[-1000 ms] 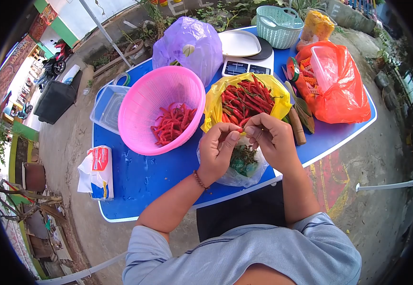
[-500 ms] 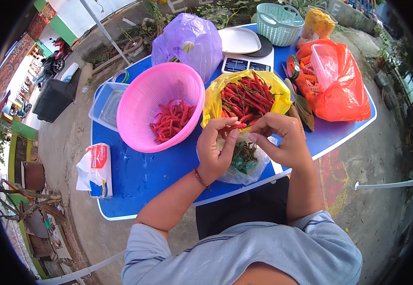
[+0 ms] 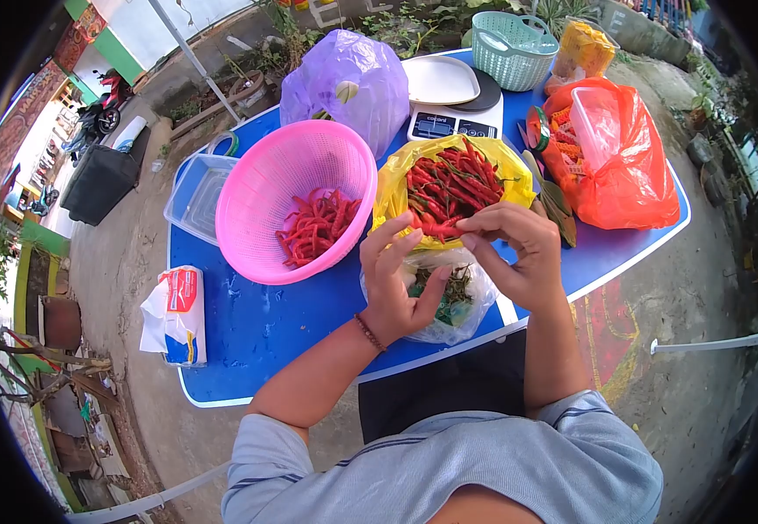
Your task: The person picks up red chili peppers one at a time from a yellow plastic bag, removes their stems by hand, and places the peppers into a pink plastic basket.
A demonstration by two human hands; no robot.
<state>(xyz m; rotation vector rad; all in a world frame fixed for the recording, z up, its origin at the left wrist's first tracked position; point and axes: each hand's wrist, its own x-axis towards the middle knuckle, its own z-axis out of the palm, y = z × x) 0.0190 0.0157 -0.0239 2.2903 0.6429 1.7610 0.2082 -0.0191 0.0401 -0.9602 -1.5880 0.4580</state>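
- Head view: since half a second ago the left hand (image 3: 396, 284) has opened, its fingers spreading upward, while the right hand (image 3: 518, 253) has edged up toward the yellow bag (image 3: 396, 188).
- The left hand is now wide, palm turned toward the right hand, fingertips near a red chili (image 3: 438, 230) at the bag's lower lip; I cannot tell whether they touch it.
- The right hand is narrow, thumb and forefinger pinched close at that chili's end, probably on the stem; the exact grip is too small to make out.
- The yellow bag lies rolled open, so the pile of stemmed chilies (image 3: 453, 183) is within easy reach of both hands.
- Directly under the hands sits a clear bag (image 3: 475, 301) holding green stems (image 3: 450, 293), seemingly placed to catch what is pulled off.
- The pink basket (image 3: 265, 188), just left of the yellow bag, holds red chilies without visible stems, tilted against a clear box (image 3: 194, 194).
- All rests on a blue table (image 3: 257, 332).
- Behind stand a purple bag (image 3: 344, 74), a kitchen scale (image 3: 450, 124) with a white plate (image 3: 438, 79), a teal basket (image 3: 511, 48) and an orange bag (image 3: 636, 188).
- The scale carries a small brand word, unreadable here; a white packet (image 3: 176, 316) with red and blue print lies at the table's left edge, its text illegible.
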